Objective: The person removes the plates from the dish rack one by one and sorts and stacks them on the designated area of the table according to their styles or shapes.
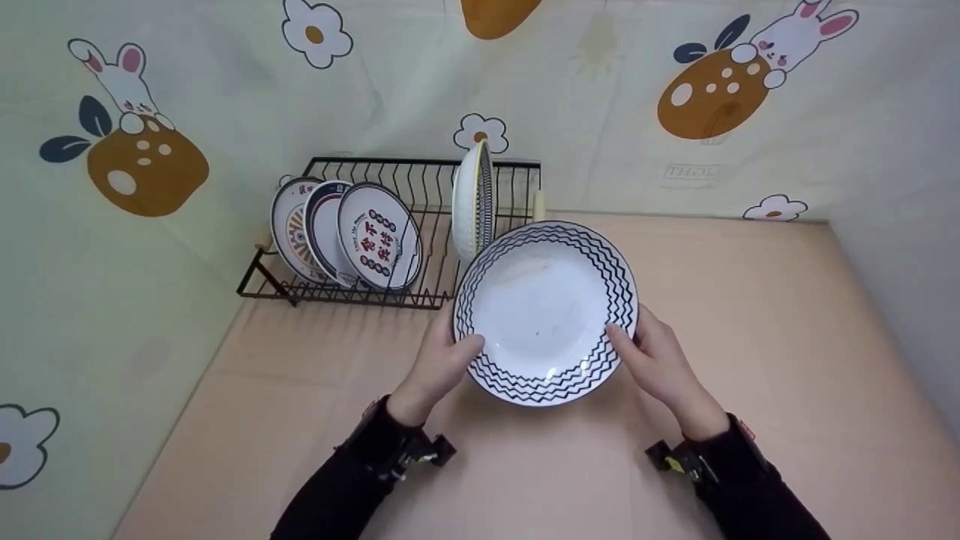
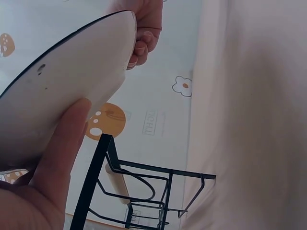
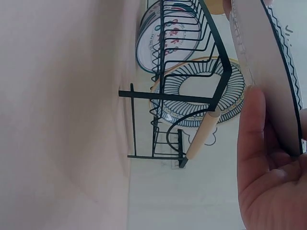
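Observation:
Both hands hold a large white plate (image 1: 540, 307) with black zigzag bands round its rim, its face tilted up toward the head camera. On its left edge, my left hand (image 1: 440, 364) has the thumb over the rim and the fingers beneath. My right hand (image 1: 660, 364) grips the opposite edge in the same way. In the left wrist view the plate's pale underside (image 2: 72, 72) shows, with the left fingers (image 2: 62, 143) against it. The right wrist view catches the plate (image 3: 273, 72) nearly edge-on, above the table and close by the black dish rack (image 3: 220, 86).
The wire rack (image 1: 341, 301) stands at the back left of the table (image 1: 750, 360). Three smaller patterned plates, the front one with red lettering (image 1: 380, 236), lean in its left part. A yellow-rimmed bowl (image 1: 466, 202) stands on edge at its right. Behind hangs a printed cloth (image 1: 600, 112).

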### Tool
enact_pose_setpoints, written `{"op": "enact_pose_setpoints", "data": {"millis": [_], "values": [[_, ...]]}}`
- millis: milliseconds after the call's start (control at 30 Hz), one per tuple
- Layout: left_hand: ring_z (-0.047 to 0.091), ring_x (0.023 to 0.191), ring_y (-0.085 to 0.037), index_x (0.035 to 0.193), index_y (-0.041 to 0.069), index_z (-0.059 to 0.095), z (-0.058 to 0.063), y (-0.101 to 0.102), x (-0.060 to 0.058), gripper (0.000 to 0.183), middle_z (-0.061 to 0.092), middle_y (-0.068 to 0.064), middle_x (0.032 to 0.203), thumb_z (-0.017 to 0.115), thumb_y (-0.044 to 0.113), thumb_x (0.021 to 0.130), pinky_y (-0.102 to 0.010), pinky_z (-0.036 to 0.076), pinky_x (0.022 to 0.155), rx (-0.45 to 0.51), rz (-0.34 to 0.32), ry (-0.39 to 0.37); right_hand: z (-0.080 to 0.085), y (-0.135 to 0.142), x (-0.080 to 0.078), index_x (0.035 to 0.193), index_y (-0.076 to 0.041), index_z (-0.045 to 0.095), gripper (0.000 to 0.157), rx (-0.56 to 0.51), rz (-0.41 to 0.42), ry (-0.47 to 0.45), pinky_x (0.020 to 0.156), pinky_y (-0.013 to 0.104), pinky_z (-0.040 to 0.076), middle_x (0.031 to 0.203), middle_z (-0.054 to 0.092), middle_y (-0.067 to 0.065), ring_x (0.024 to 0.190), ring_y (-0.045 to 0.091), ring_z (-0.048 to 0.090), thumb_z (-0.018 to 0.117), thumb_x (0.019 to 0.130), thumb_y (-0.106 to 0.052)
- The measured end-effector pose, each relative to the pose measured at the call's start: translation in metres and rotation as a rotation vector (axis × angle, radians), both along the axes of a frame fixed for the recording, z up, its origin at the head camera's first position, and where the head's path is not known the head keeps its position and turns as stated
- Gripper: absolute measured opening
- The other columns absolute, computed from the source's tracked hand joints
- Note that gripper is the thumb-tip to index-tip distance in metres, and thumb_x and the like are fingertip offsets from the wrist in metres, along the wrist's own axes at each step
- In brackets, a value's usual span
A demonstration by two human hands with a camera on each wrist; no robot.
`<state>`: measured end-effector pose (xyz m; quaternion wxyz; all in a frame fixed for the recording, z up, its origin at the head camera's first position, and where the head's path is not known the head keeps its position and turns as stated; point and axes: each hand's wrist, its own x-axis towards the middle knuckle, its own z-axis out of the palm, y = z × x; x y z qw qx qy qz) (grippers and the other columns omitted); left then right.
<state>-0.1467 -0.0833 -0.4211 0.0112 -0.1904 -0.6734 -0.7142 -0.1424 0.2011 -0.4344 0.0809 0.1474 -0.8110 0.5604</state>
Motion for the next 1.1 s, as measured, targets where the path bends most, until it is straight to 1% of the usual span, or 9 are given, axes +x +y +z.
{"op": "enact_pose_setpoints", "data": {"millis": [133,233,333,467,567,733,867,1033,1100], "values": [[0.052,0.122,-0.034,0.145,-0.012,0.033,-0.002,0.002,-0.001,0.069,0.048,-0.027,0.138,0.045,-0.009,0.077,-0.039,0.044,0.106,0.006,-0.023,0.005,0.002,0.001,0.001,0.133,0.007,0.052,0.035,0.004,-0.011,-0.006,0.075,0.017,0.052,0.104,0.070,0.012,0.087,0.012,0.064,0.054,0.099,-0.002],[0.049,0.126,-0.035,0.149,-0.010,0.028,-0.003,0.004,-0.001,0.073,0.043,-0.027,0.143,0.045,-0.009,0.078,-0.038,0.042,0.107,0.011,-0.043,-0.009,0.003,0.002,0.002,0.135,0.006,0.051,0.036,0.025,-0.035,-0.020,0.074,0.016,0.051,0.104,0.069,0.012,0.086,0.012,0.064,0.053,0.100,-0.004],[0.049,0.127,-0.035,0.150,-0.009,0.026,-0.004,0.007,-0.001,0.075,0.042,-0.027,0.144,0.045,-0.009,0.077,-0.038,0.042,0.107,0.033,-0.073,-0.027,0.004,0.003,0.001,0.135,0.006,0.051,0.036,0.050,-0.065,-0.029,0.073,0.015,0.050,0.104,0.069,0.011,0.083,0.011,0.062,0.053,0.101,-0.005],[0.052,0.123,-0.036,0.151,-0.008,0.025,-0.007,0.008,-0.003,0.077,0.043,-0.027,0.142,0.046,-0.010,0.077,-0.041,0.045,0.105,0.079,-0.121,-0.049,0.006,0.004,0.002,0.134,0.004,0.052,0.035,0.047,-0.081,-0.042,0.071,0.016,0.050,0.103,0.068,0.011,0.082,0.011,0.062,0.052,0.101,-0.006],[0.052,0.125,-0.035,0.152,-0.006,0.024,-0.007,0.009,-0.003,0.078,0.043,-0.026,0.143,0.048,-0.010,0.078,-0.041,0.045,0.105,0.087,-0.148,-0.057,0.009,0.005,0.002,0.133,0.003,0.054,0.033,0.044,-0.092,-0.051,0.072,0.016,0.051,0.103,0.068,0.011,0.082,0.012,0.062,0.052,0.102,-0.008],[0.050,0.129,-0.035,0.151,-0.006,0.025,-0.007,0.009,-0.003,0.072,0.043,-0.026,0.145,0.055,-0.001,0.087,-0.038,0.042,0.107,0.023,-0.156,-0.028,0.010,0.007,0.001,0.129,0.004,0.056,0.030,0.042,-0.115,-0.066,0.073,0.016,0.051,0.101,0.069,0.013,0.082,0.011,0.063,0.051,0.102,-0.008],[0.049,0.129,-0.036,0.151,-0.008,0.026,-0.005,0.007,-0.004,0.070,0.041,-0.027,0.146,0.059,0.006,0.090,-0.037,0.042,0.107,-0.021,-0.153,-0.017,0.011,0.010,0.000,0.126,0.005,0.058,0.028,0.031,-0.126,-0.061,0.072,0.016,0.051,0.097,0.069,0.014,0.081,0.011,0.063,0.050,0.102,-0.007],[0.058,0.116,-0.036,0.141,-0.013,0.035,0.000,0.004,-0.004,0.058,0.053,-0.029,0.132,0.060,0.008,0.093,-0.039,0.051,0.097,-0.055,-0.142,-0.027,0.013,0.017,-0.002,0.125,0.006,0.058,0.029,0.031,-0.150,-0.038,0.072,0.016,0.051,0.097,0.069,0.016,0.081,0.012,0.062,0.048,0.102,-0.007],[0.059,0.112,-0.036,0.138,-0.014,0.038,0.002,0.002,-0.004,0.055,0.056,-0.027,0.127,0.061,0.009,0.094,-0.038,0.052,0.095,-0.092,-0.113,-0.016,0.015,0.021,-0.003,0.123,0.006,0.059,0.028,0.043,-0.169,-0.030,0.071,0.016,0.050,0.095,0.068,0.016,0.080,0.013,0.061,0.048,0.102,-0.008]]}}
